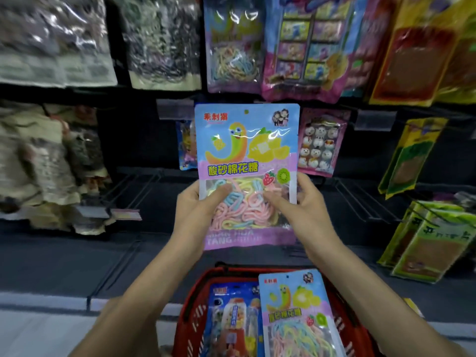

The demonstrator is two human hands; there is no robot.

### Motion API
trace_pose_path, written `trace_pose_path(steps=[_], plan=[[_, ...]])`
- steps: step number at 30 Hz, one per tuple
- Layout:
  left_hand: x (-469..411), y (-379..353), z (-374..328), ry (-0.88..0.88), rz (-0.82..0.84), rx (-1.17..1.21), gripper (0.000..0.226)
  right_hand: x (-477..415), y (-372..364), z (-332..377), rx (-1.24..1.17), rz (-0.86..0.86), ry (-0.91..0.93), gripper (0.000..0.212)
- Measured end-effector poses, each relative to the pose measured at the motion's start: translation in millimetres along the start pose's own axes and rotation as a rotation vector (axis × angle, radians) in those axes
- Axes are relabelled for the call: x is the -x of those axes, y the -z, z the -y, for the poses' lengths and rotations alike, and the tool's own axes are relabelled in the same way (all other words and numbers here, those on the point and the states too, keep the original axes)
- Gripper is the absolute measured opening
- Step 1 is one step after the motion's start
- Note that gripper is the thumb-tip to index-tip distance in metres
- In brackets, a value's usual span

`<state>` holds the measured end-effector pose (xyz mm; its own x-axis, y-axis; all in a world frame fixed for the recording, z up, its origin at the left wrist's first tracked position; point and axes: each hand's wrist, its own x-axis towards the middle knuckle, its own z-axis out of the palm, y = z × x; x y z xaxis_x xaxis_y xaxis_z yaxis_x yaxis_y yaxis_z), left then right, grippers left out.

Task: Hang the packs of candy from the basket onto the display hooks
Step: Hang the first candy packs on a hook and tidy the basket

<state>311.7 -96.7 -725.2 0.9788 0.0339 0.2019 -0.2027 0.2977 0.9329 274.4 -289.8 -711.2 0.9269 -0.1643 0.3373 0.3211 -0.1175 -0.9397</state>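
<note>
A blue and lilac candy pack (247, 150) with pastel strings inside is held upright in front of the display. My left hand (198, 207) grips its lower left edge, thumb on the front. My right hand (296, 204) grips its lower right edge the same way. The pack's hang hole (246, 111) sits near its top edge. Below, a red basket (190, 313) holds another pack of the same candy (296, 315) and a blue pack (231, 320). A matching pack (233, 45) hangs on the row above.
Bare display hooks (134, 184) jut out at lower left and more bare hooks (360, 199) at lower right. A pink pack (320, 143) hangs right behind the held one. Yellow-green packs (422, 243) hang at the right, blurred beige packs (43, 161) at the left.
</note>
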Motion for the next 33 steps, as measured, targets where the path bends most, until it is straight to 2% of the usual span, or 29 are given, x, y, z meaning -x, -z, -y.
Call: trace_pose_path(steps=[3, 6, 10, 14, 17, 25, 33], plan=[[-14.7, -4.5, -39.2, -0.129, 0.01, -0.053, 0.014, -19.9, -8.9, 33.8, 0.005, -0.019, 0.104, 0.037], [-29.2, -9.1, -69.0, -0.222, -0.019, -0.103, 0.014, -40.3, -15.7, 59.1, 0.04, -0.064, 0.158, 0.056], [-53.6, -16.6, -99.7, -0.283, -0.043, -0.151, 0.017, -65.1, -20.8, 84.7, 0.039, -0.093, 0.244, 0.075], [-78.3, -25.3, -131.0, -0.343, -0.05, -0.175, 0.027, -89.4, -26.1, 108.1, 0.052, -0.11, 0.3, 0.083], [-99.9, -30.2, -150.5, -0.334, -0.059, -0.162, 0.027, -110.6, -32.7, 124.6, 0.076, -0.149, 0.34, 0.09], [-146.3, -39.8, -188.6, -0.275, -0.017, -0.064, 0.025, -166.6, -50.7, 146.3, 0.035, -0.198, 0.392, 0.088], [-174.6, -41.0, -191.5, -0.401, -0.006, -0.141, 0.018, -194.9, -57.7, 150.2, 0.037, -0.236, 0.4, 0.085]])
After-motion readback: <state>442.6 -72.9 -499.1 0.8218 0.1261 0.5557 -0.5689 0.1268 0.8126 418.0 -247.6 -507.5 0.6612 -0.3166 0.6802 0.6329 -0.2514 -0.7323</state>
